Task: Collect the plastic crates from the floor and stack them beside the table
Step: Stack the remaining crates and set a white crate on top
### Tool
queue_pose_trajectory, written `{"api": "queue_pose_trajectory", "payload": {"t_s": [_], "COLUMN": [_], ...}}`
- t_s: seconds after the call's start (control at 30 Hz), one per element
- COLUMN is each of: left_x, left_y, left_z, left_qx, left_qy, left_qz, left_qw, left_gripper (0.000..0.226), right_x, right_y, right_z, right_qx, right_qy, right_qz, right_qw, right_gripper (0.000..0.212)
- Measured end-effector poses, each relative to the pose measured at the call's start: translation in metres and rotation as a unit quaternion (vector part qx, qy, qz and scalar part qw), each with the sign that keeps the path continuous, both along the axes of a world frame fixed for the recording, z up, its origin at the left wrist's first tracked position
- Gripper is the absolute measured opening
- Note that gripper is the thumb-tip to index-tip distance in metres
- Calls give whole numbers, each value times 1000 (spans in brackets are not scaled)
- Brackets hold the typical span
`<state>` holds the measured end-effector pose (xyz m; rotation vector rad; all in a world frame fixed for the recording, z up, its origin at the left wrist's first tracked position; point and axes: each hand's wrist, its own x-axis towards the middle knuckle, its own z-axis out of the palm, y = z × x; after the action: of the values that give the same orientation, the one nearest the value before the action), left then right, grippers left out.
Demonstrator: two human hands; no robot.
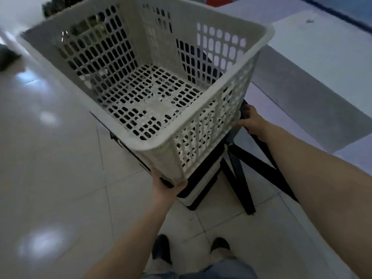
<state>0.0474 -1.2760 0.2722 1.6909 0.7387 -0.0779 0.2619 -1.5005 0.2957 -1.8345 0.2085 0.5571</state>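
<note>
A large white perforated plastic crate (219, 125) fills the middle of the view, empty and tilted toward me. It rests on a lower crate with a black rim (203, 176), mostly hidden underneath. My left hand (167, 189) grips the black rim at the near corner, under the white crate. My right hand (251, 121) holds the black rim on the right side, fingers curled round it. The white table (322, 57) stands to the right, and its black crossed legs (259, 164) reach the floor just beside the crates.
Glossy pale floor tiles (50, 158) stretch to the left with light reflections. Dark blurred objects (52, 7) lie at the far top left. My two dark shoes (161, 248) stand on the tiles below the crates.
</note>
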Motion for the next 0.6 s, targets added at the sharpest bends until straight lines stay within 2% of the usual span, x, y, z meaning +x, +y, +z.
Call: {"api": "queue_pose_trajectory", "payload": {"t_s": [0.07, 0.13, 0.23, 0.37, 0.43, 0.5, 0.6], "left_x": [6, 12, 14, 14, 13, 13, 10], "left_y": [-7, -9, -7, -5, -6, -6, 0], "left_z": [-1, -11, -30, -31, -26, -18, -13], "left_qx": [14, 25, 49, 79, 86, 81, 85], "left_qy": [19, 15, 32, 57, 57, 60, 63], "left_qz": [25, 37, 39, 38, 36, 40, 38], "left_qw": [999, 999, 998, 995, 994, 994, 994], "left_gripper": [92, 90, 92, 71, 60, 61, 67], "right_x": [15, 28, 32, 31, 27, 22, 10], "right_y": [1, 3, 4, -1, 1, 1, 1], "right_z": [-2, -3, -6, -27, -27, -30, -34], "right_qx": [3, 9, 16, 47, 51, 44, 28], "right_qy": [-1, 8, 31, 8, 6, -2, -20], "right_qz": [47, 82, 135, 115, 98, 85, 72], "right_qw": [999, 997, 990, 992, 994, 995, 997], "right_gripper": [107, 109, 131, 135, 116, 94, 85]}}
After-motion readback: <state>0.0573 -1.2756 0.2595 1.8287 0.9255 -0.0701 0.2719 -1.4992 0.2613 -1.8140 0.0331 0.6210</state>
